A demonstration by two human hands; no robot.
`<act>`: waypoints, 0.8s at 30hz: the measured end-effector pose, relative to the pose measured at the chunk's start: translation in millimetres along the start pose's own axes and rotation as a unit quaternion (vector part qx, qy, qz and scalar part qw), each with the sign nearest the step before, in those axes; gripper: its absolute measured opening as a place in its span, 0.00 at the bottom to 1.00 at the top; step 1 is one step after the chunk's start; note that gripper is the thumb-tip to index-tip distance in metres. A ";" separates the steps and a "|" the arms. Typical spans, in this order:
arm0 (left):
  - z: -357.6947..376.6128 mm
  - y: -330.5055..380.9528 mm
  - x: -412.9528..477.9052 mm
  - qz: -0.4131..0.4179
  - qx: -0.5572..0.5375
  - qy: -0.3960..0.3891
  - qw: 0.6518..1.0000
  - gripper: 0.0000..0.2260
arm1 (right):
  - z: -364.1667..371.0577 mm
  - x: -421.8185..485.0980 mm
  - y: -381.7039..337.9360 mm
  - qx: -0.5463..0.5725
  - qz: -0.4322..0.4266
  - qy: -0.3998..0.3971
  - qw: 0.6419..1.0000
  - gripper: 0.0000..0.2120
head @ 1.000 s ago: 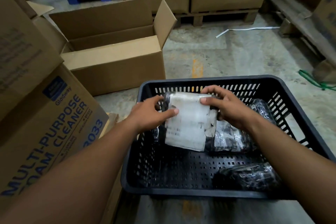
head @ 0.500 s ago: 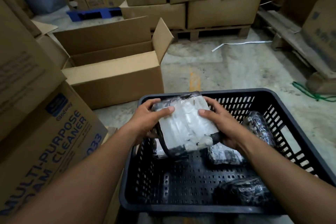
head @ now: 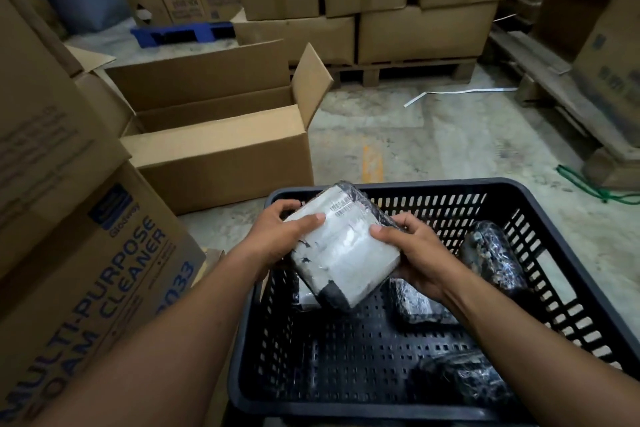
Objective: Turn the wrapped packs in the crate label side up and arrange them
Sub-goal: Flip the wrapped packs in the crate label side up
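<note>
A black perforated plastic crate [head: 561,236] stands on the floor in front of me. Both hands hold one wrapped pack [head: 343,253] above the crate's far left corner, its white label side facing up and tilted. My left hand [head: 277,239] grips its left edge, my right hand [head: 412,250] its right edge. Three dark wrapped packs lie in the crate: one against the right wall [head: 491,256], one under my right wrist [head: 415,302], one at the near right [head: 464,381]. Another pack [head: 306,295] peeks out below the held one.
An open empty cardboard box [head: 221,149] stands on the floor beyond the crate to the left. A Multi-Purpose Foam Cleaner carton [head: 86,270] sits close on my left. Stacked cartons on a wooden pallet [head: 381,28] fill the back. A green cord [head: 588,184] lies at right.
The pack has been lifted higher above the crate and turned, so its label now faces up with the barcode end away from me. Both hands keep their hold.
</note>
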State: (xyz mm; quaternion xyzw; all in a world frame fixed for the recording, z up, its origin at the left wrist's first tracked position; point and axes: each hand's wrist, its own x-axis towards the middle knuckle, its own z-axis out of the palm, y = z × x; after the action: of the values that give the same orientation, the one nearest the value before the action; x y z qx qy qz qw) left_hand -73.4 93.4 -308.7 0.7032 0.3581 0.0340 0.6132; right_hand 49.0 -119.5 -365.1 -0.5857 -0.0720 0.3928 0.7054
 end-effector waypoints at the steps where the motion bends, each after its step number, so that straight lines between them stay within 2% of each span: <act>1: -3.7 -1.2 0.4 -0.004 -0.001 -0.005 1.000 0.21 | 1.0 0.0 0.9 0.006 0.015 -0.018 1.000 0.22; 3: -9.9 -2.0 -0.3 0.004 -0.016 -0.027 0.999 0.19 | 2.3 -0.6 1.0 -0.007 0.043 -0.062 0.997 0.24; 6: -9.4 1.2 -1.6 0.017 -0.053 -0.071 0.996 0.23 | 6.7 -0.7 -0.9 -0.043 0.059 -0.087 0.993 0.34; 8: -3.8 1.1 -0.2 0.021 -0.059 -0.057 0.996 0.23 | 11.3 0.6 -0.2 -0.060 0.053 -0.086 0.993 0.37; 11: -1.3 -1.0 1.8 0.040 0.023 0.020 0.999 0.23 | 16.6 4.4 8.0 -0.065 0.034 -0.042 0.996 0.39; 13: -5.1 -3.2 4.2 0.061 0.073 0.053 0.994 0.26 | 16.1 5.3 13.4 -0.073 0.015 -0.008 0.997 0.37; 18: -18.3 -10.4 3.4 0.096 0.146 0.085 0.981 0.27 | 2.3 10.5 18.0 -0.104 -0.012 0.049 0.993 0.31; 21: -21.0 -16.8 2.2 0.144 0.255 0.120 0.949 0.25 | 1.2 18.2 26.6 -0.120 -0.008 0.064 0.991 0.31; 24: -27.0 -28.1 3.2 0.158 0.361 0.096 0.914 0.26 | 8.2 27.9 39.2 -0.124 -0.002 0.086 0.989 0.33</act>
State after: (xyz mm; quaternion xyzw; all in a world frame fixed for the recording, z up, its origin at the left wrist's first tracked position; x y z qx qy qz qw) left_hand -97.2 117.5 -328.2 0.9175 0.2874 0.0664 0.2670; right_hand 44.9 -95.2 -407.2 -0.6998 -0.0601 0.3272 0.6321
